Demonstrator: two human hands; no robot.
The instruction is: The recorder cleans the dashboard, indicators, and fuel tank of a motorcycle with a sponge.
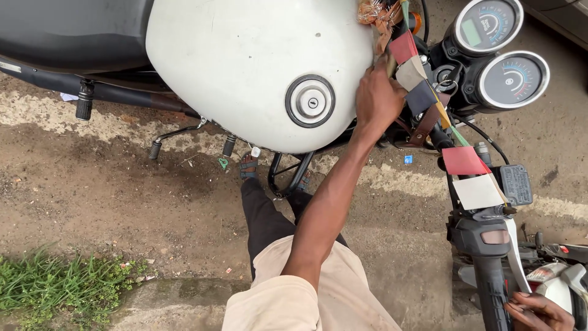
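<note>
My left hand [378,98] reaches to the front edge of a silver motorcycle fuel tank [245,61], beside its round filler cap [310,101]. Its fingers curl out of sight between the tank and a string of small coloured flags [429,92] on the handlebar. At the bottom right corner my right hand [538,312] is partly cut off. Its fingers close on the end of the black handlebar grip [491,291]. My legs and sandalled feet [248,167] stand beside the bike.
Two round gauges [499,52] sit at the top right, above a switch box [516,184]. The black seat [73,30] is at the top left, with footpegs [84,104] below. The ground is bare dirt, and a grass patch [61,285] lies at the bottom left.
</note>
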